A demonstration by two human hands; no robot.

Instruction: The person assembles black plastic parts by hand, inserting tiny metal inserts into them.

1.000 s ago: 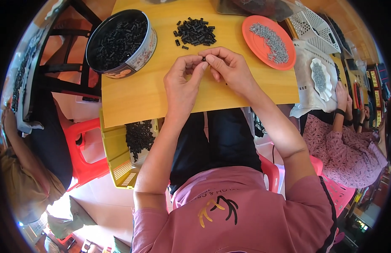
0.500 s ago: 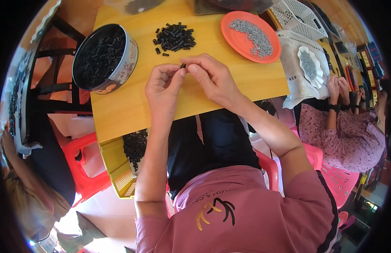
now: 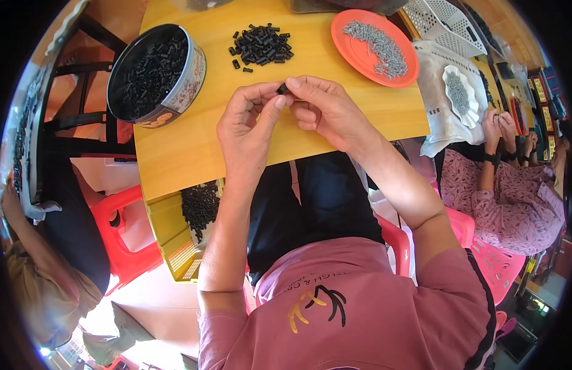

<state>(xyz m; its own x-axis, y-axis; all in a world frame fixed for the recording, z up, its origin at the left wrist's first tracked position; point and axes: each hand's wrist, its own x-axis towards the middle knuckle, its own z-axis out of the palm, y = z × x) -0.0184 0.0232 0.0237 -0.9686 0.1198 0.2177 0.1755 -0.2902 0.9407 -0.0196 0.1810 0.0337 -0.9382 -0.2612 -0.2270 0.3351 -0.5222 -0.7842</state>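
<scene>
Over the front part of the wooden table, my left hand pinches a small black plastic cylinder between thumb and forefinger. The thumb and forefinger of my right hand close on the same piece from the other side, its other fingers curled. Whether a metal part is in the piece is too small to tell. Just beyond my hands lies a loose pile of like black cylinders. To the right of it, an orange-red plate holds many small grey metal screws or pins.
A round tin full of black pieces stands at the table's left. Below the left edge sits a yellow crate with more. At right are a white scalloped dish, a white basket and a co-worker's hands. Another person sits at left.
Both hands have shifted slightly right, and the black cylinder is now turned so that more of it shows. The whole view has moved a little.
</scene>
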